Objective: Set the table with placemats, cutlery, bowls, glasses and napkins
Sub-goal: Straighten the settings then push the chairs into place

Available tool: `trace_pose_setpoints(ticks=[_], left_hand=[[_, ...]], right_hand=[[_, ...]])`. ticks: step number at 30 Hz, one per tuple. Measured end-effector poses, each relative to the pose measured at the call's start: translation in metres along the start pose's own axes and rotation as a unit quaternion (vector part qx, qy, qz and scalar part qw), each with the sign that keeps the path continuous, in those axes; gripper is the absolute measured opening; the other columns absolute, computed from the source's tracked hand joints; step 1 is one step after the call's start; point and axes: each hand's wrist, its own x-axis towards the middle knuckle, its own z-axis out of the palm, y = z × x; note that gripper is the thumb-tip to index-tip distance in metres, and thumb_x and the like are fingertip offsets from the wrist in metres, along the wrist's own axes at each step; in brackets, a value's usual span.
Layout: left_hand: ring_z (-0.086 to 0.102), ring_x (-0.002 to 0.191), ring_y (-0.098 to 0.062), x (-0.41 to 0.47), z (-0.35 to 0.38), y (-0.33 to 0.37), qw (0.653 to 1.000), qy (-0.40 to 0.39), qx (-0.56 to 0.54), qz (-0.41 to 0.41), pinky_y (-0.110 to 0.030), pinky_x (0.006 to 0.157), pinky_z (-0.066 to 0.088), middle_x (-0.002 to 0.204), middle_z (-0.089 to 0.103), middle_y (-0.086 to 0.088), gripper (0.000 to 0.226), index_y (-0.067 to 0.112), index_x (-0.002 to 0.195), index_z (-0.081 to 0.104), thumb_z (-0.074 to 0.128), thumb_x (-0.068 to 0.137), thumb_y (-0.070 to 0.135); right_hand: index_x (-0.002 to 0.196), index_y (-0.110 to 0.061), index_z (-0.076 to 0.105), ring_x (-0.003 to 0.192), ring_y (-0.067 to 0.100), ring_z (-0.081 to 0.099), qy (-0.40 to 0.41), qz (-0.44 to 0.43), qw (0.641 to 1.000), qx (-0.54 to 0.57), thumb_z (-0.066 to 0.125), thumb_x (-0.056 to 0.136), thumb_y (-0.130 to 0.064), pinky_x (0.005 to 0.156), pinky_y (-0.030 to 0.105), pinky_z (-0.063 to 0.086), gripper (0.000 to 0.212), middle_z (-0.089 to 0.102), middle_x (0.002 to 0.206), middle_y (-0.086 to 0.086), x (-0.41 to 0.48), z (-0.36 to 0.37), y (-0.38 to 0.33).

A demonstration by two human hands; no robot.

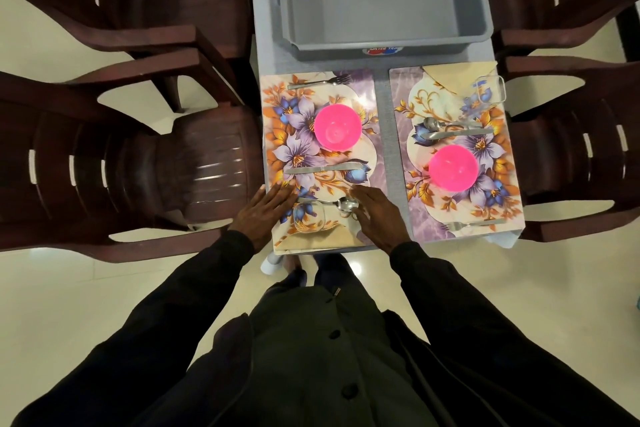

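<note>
Two floral placemats lie side by side on the small grey table. The left placemat carries a pink bowl, a fork, a knife, a spoon, a clear glass and a beige napkin. The right placemat carries a pink bowl, a spoon and knife, a fork, a glass and a napkin. My left hand rests flat beside the near glass. My right hand lies flat, fingers straight, by the spoon's bowl.
An empty grey plastic tub stands at the table's far end. Dark brown plastic chairs flank the table, two at the left and two at the right. Glossy cream floor tiles surround it.
</note>
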Motion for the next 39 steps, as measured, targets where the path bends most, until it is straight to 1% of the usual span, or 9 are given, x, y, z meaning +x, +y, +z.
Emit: trace_pose_setpoints(ticks=[3,9,13,16,21,27,31,35,39], left_hand=[[-0.010,0.154,-0.025,-0.006,0.005,0.000,1.000,0.011,-0.012,-0.006,-0.042,0.123,-0.011,0.166,-0.007,-0.002,0.090,0.024,0.157,-0.001,0.063,0.096,0.008],[-0.002,0.154,-0.028,-0.009,0.008,0.001,0.999,0.039,0.005,0.007,-0.048,0.125,-0.002,0.166,-0.001,-0.005,0.094,0.023,0.156,0.001,0.067,0.092,0.004],[-0.006,0.156,-0.029,-0.006,0.007,0.002,0.999,0.028,0.021,-0.001,-0.050,0.127,-0.001,0.170,0.000,-0.008,0.090,0.022,0.159,0.000,0.062,0.096,0.006],[-0.006,0.157,-0.030,-0.001,0.006,0.003,0.999,0.028,0.023,-0.004,-0.052,0.127,0.004,0.171,0.000,-0.007,0.082,0.020,0.162,0.004,0.058,0.100,0.011],[0.003,0.157,-0.030,0.003,0.009,0.003,0.999,0.049,0.017,0.008,-0.055,0.126,0.015,0.171,0.006,-0.007,0.086,0.022,0.162,0.003,0.062,0.099,0.020],[0.002,0.156,-0.031,-0.001,0.010,0.007,0.999,0.040,0.015,0.004,-0.052,0.127,0.008,0.169,0.006,-0.008,0.082,0.021,0.160,0.006,0.061,0.101,0.029],[0.009,0.156,-0.034,-0.003,0.016,0.007,0.999,0.028,0.031,0.007,-0.055,0.125,0.016,0.169,0.013,-0.011,0.086,0.016,0.162,0.014,0.065,0.097,0.037],[0.006,0.156,-0.033,-0.005,0.021,0.008,0.999,0.020,0.045,-0.003,-0.057,0.124,0.018,0.170,0.011,-0.011,0.086,0.016,0.163,0.014,0.061,0.097,0.044],[0.001,0.157,-0.031,-0.004,0.020,0.009,0.999,0.015,0.041,-0.010,-0.056,0.126,0.014,0.170,0.006,-0.010,0.086,0.015,0.163,0.013,0.059,0.098,0.046]], right_hand=[[0.132,-0.009,0.060,0.127,0.029,0.053,-0.016,-0.008,1.000,0.012,0.079,0.084,-0.014,0.100,0.043,0.052,0.052,0.060,0.137,0.012,0.005,0.005,0.004],[0.129,-0.005,0.062,0.132,0.027,0.046,-0.011,0.003,1.000,0.026,0.065,0.095,-0.007,0.109,0.034,0.040,0.034,0.056,0.137,0.013,0.016,0.013,-0.005],[0.122,-0.005,0.066,0.126,0.025,0.049,-0.006,-0.013,1.000,0.012,0.064,0.096,-0.004,0.107,0.035,0.043,0.026,0.058,0.132,0.012,0.026,0.014,-0.003],[0.108,-0.007,0.071,0.114,0.027,0.059,0.010,-0.033,0.999,-0.031,0.069,0.090,0.002,0.098,0.037,0.051,0.021,0.065,0.118,0.014,0.035,0.014,-0.004],[0.102,-0.002,0.072,0.103,0.026,0.064,0.058,0.065,0.996,0.033,0.059,0.098,-0.002,0.096,0.035,0.052,0.013,0.069,0.108,0.014,0.051,0.011,-0.014],[0.101,-0.005,0.071,0.105,0.025,0.064,0.083,0.110,0.989,0.044,0.056,0.099,-0.005,0.095,0.034,0.052,0.015,0.067,0.112,0.011,0.066,0.013,-0.016],[0.109,-0.006,0.071,0.114,0.031,0.063,0.072,0.028,0.996,-0.048,0.068,0.094,-0.011,0.092,0.043,0.057,0.016,0.069,0.118,0.013,0.057,0.007,-0.019],[0.114,-0.007,0.073,0.117,0.034,0.063,0.059,-0.109,0.985,-0.117,0.078,0.087,-0.014,0.093,0.041,0.056,0.028,0.070,0.123,0.015,0.042,0.004,-0.009],[0.124,-0.012,0.069,0.127,0.033,0.058,0.015,-0.108,0.984,-0.144,0.077,0.087,-0.011,0.104,0.041,0.049,0.038,0.065,0.133,0.013,0.046,0.014,0.006]])
